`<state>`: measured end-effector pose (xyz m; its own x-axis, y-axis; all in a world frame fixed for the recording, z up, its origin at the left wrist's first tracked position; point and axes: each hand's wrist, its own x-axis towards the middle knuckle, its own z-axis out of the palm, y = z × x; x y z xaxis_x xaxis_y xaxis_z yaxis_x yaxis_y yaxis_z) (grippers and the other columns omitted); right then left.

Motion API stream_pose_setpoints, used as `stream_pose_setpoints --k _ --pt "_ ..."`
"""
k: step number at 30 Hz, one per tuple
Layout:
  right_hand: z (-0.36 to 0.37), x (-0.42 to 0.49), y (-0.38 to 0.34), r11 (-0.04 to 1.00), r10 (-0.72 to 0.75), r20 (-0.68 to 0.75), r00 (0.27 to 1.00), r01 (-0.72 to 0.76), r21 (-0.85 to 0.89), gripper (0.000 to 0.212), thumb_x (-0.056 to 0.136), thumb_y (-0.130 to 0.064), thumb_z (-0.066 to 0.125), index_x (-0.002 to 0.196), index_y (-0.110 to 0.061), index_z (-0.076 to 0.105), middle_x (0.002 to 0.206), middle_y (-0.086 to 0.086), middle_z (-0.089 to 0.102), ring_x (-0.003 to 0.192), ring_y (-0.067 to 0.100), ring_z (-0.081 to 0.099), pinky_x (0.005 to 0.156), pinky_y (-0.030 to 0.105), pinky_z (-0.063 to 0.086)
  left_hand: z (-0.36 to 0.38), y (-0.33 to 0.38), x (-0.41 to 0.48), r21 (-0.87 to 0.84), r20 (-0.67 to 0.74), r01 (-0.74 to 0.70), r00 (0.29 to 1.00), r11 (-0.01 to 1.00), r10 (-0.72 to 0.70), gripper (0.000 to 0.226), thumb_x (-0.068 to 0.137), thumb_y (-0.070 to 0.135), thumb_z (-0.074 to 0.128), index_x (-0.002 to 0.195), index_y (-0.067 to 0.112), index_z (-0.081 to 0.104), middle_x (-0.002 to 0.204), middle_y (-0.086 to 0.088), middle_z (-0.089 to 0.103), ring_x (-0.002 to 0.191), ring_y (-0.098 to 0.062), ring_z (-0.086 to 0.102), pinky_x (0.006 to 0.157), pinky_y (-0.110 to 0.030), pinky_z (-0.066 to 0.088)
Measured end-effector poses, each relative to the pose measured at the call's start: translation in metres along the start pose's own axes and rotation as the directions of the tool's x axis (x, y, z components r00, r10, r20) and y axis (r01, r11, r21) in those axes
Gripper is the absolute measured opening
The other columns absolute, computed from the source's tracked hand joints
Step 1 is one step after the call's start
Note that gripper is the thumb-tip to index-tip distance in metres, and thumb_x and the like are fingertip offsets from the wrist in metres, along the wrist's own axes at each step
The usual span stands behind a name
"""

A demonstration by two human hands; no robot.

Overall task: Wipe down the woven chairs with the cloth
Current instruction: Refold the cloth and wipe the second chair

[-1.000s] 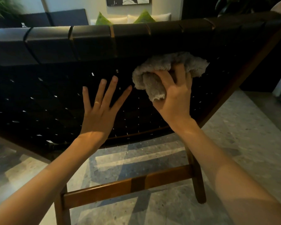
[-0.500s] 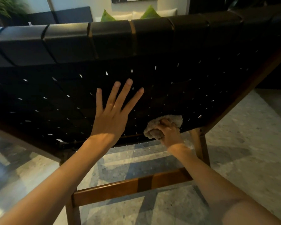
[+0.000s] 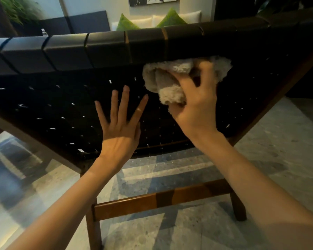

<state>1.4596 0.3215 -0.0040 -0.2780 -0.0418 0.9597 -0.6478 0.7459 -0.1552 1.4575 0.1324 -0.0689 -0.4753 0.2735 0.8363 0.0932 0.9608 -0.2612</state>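
Observation:
A chair with a black woven back and a brown wooden frame fills the view, seen from behind. My right hand grips a bunched grey fluffy cloth and holds it against the weave just under the chair's top band, right of centre. My left hand lies flat on the weave with its fingers spread, a little left of and below the cloth.
A wooden crossbar and two rear legs stand below on the speckled stone floor. Behind the chair are a sofa with green cushions, a dark bench and a plant at the top left.
My right hand has swept the cloth from the lower edge of the woven back up to just under the top band. My left hand stays pressed flat on the weave.

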Motion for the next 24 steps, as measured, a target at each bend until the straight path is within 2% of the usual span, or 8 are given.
stream_pose_setpoints --k 4,7,9,12,17,19,21,24 --pt "0.021 0.001 0.001 0.998 0.043 0.032 0.999 -0.041 -0.054 0.055 0.065 -0.006 0.081 0.118 -0.01 0.064 0.127 0.027 0.047 0.107 0.055 0.049 0.08 0.058 0.051 0.001 -0.01 -0.006 0.001 0.014 -0.01 1.0 1.0 0.01 0.065 0.092 0.025 0.055 0.15 0.024 0.024 0.154 -0.017 0.003 0.143 -0.037 -0.001 0.113 -0.062 0.009" --pt "0.041 -0.018 0.015 0.996 -0.04 0.067 0.997 0.045 -0.077 0.044 0.07 -0.011 0.074 0.113 -0.012 0.066 0.125 0.017 0.045 0.096 0.048 0.052 0.076 0.041 0.049 0.001 -0.017 -0.009 0.036 0.009 -0.031 0.999 0.999 0.031 0.062 0.092 0.023 0.056 0.148 0.022 0.029 0.156 -0.018 0.008 0.142 -0.038 0.006 0.112 -0.061 0.014" --pt "0.058 -0.051 0.024 0.994 -0.048 0.186 0.981 0.065 -0.085 0.038 0.066 -0.005 0.077 0.103 -0.008 0.07 0.116 0.024 0.055 0.083 0.047 0.056 0.067 0.037 0.048 0.001 -0.018 -0.013 0.047 0.014 -0.046 0.999 0.998 0.045 0.062 0.091 0.022 0.057 0.147 0.021 0.031 0.154 -0.017 0.012 0.141 -0.038 0.009 0.112 -0.062 0.016" --pt "0.086 -0.101 0.035 0.997 0.051 0.394 0.918 -0.022 -0.077 0.039 0.055 0.006 0.083 0.091 -0.004 0.073 0.101 0.031 0.062 0.071 0.049 0.059 0.055 0.047 0.054 0.002 -0.02 -0.016 0.055 0.021 -0.061 0.998 0.997 0.06 0.065 0.089 0.02 0.06 0.147 0.021 0.032 0.152 -0.015 0.014 0.14 -0.037 0.01 0.112 -0.062 0.015" --pt "0.109 -0.142 0.038 0.99 0.136 0.541 0.83 -0.1 -0.097 0.044 0.044 0.011 0.085 0.082 -0.007 0.074 0.096 0.027 0.066 0.06 0.045 0.058 0.045 0.042 0.051 0.004 -0.023 -0.018 0.07 0.029 -0.076 0.997 0.995 0.074 0.065 0.09 0.022 0.056 0.148 0.023 0.029 0.155 -0.013 0.008 0.141 -0.037 0.009 0.112 -0.06 0.013" --pt "0.11 -0.14 0.039 0.989 0.146 0.574 0.806 -0.111 -0.096 0.043 0.052 0.011 0.081 0.09 -0.008 0.073 0.104 0.026 0.064 0.067 0.046 0.058 0.05 0.043 0.052 0.004 -0.023 -0.018 0.079 0.021 -0.076 0.997 0.994 0.074 0.064 0.09 0.021 0.056 0.148 0.023 0.029 0.155 -0.011 0.008 0.14 -0.037 0.009 0.112 -0.06 0.014" --pt "0.105 -0.136 0.042 0.983 0.178 0.64 0.747 -0.108 -0.147 0.042 0.07 0.005 0.072 0.109 -0.011 0.069 0.122 0.024 0.056 0.089 0.045 0.056 0.067 0.044 0.052 0.002 -0.021 -0.017 0.066 0.027 -0.069 0.997 0.995 0.067 0.065 0.089 0.021 0.056 0.148 0.023 0.029 0.155 -0.012 0.009 0.14 -0.037 0.009 0.112 -0.061 0.016" --pt "0.076 -0.131 0.033 0.996 0.085 0.586 0.806 -0.075 -0.042 0.047 0.058 0.004 0.083 0.102 -0.007 0.071 0.104 0.028 0.059 0.087 0.05 0.058 0.063 0.05 0.056 -0.001 -0.022 -0.02 0.03 0.051 -0.043 0.998 0.999 0.041 0.066 0.09 0.021 0.056 0.149 0.023 0.026 0.154 -0.012 0.006 0.141 -0.037 0.004 0.112 -0.062 0.011"
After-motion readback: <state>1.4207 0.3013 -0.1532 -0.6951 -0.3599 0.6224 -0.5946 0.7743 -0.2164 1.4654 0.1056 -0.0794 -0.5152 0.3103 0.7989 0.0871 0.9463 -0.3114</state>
